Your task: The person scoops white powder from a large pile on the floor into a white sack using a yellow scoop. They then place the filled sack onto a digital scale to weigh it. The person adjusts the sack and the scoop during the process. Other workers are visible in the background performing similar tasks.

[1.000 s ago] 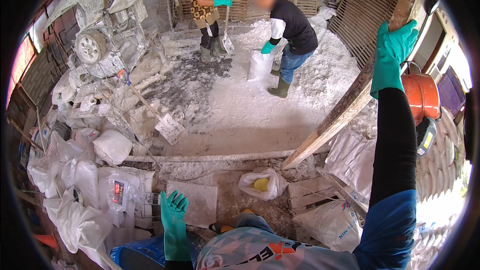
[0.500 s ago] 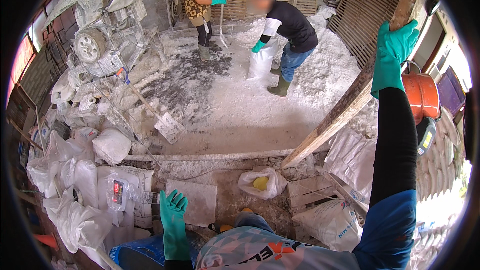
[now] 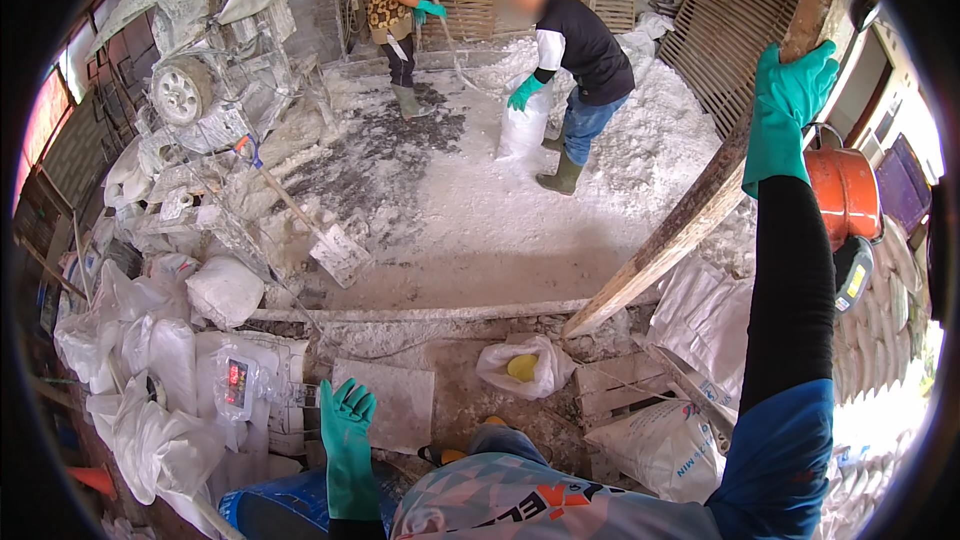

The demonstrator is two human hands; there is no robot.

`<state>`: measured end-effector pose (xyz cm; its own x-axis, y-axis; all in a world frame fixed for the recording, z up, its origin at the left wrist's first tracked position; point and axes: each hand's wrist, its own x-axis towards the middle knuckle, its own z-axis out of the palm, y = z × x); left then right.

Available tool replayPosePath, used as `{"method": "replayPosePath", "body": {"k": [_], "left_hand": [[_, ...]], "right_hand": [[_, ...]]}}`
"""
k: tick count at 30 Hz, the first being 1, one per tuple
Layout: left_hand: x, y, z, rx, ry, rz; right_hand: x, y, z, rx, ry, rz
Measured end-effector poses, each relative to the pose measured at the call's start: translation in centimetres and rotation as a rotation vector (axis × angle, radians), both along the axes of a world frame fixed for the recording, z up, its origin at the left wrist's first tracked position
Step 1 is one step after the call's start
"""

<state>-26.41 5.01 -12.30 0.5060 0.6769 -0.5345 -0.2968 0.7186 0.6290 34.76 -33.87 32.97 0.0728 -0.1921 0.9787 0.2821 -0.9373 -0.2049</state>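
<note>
My left hand [image 3: 347, 430], in a green rubber glove, hangs at my left side with its fingers loosely bent and apart. Nothing is in it. Close by are a square pale board [image 3: 405, 405] on the floor and a blue drum [image 3: 270, 512]. High on the right, my right hand [image 3: 795, 105], gloved alike, is wrapped round a slanting wooden post [image 3: 680, 220]. A red-orange metal container [image 3: 845, 195] hangs beside that forearm. On the floor before me stands an open white sack [image 3: 545, 365] with a yellow scoop-like thing [image 3: 521, 368] inside.
Beyond a low ledge [image 3: 460, 313], one person [image 3: 590, 50] bends over an upright white sack [image 3: 522, 130]; another [image 3: 390, 10] holds a shovel [image 3: 455, 52]. White powder is heaped around them. At left are a powder-coated machine [image 3: 225, 70], a leaning shovel [image 3: 340, 255] and a red-lit display [image 3: 238, 383].
The standing person's shovel has swung from upright to a slant, its blade now nearer the upright sack. The bending person's glove has shifted slightly on that sack. My hands stay in place.
</note>
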Motion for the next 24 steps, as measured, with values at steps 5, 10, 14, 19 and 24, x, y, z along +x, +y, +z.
{"method": "replayPosePath", "body": {"k": [5, 10, 14, 19, 24], "left_hand": [[0.1, 0.1, -0.1, -0.007, 0.009, 0.002], [-0.1, 0.3, -0.2, -0.019, -0.020, -0.023], [0.2, -0.5, 0.8, -0.010, 0.061, 0.016], [0.1, -1.2, 0.8, 0.020, 0.071, 0.021], [0.2, -1.6, 1.2, 0.034, 0.079, 0.016]], "right_hand": [[-0.3, 0.1, 0.0, -0.012, -0.005, -0.003], [-0.1, 0.0, 0.0, -0.012, -0.014, -0.009], [0.1, -0.1, -0.1, -0.037, -0.031, -0.010], [-0.1, 0.1, 0.0, -0.032, -0.023, 0.004], [0.0, 0.0, 0.0, -0.017, -0.015, 0.008]]}}
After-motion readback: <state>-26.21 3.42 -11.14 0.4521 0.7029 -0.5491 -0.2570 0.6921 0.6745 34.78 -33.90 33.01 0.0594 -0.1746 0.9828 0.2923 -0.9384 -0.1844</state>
